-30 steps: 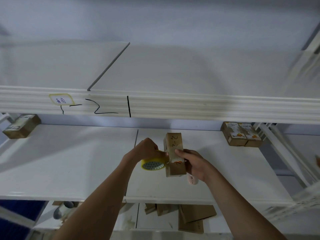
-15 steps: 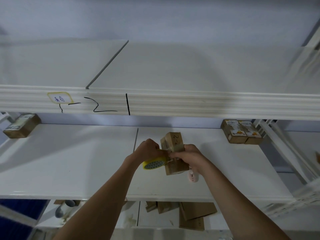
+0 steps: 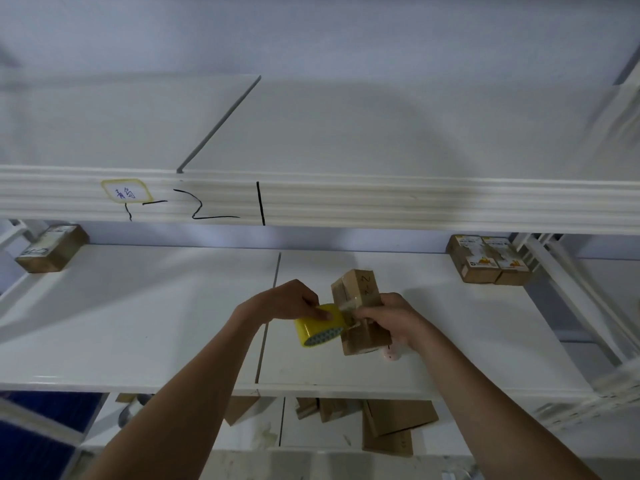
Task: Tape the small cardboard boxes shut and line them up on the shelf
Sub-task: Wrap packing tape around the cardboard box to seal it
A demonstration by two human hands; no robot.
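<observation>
A small brown cardboard box (image 3: pixel 358 308) with black marks on its top is held tilted above the middle white shelf (image 3: pixel 173 323). My right hand (image 3: pixel 389 317) grips its right side. My left hand (image 3: pixel 287 301) holds a yellow tape roll (image 3: pixel 318 325) pressed against the box's left face, and a strip of tape runs from the roll onto the box. A small pale pink object (image 3: pixel 391 355) peeks out under my right hand. Two taped boxes (image 3: pixel 488 259) stand side by side at the shelf's back right. Another box (image 3: pixel 52 247) sits at the back left.
The upper shelf's front rail (image 3: pixel 346 202) carries a yellow-edged label (image 3: pixel 125 192) and black marker lines. Flat cardboard pieces (image 3: pixel 391 424) lie on the lower level beneath. White diagonal braces (image 3: pixel 571 299) close the right end of the rack.
The box has tilted further and turned in my right hand. The tape roll has dropped slightly and swung out to the left, drawing tape across the box.
</observation>
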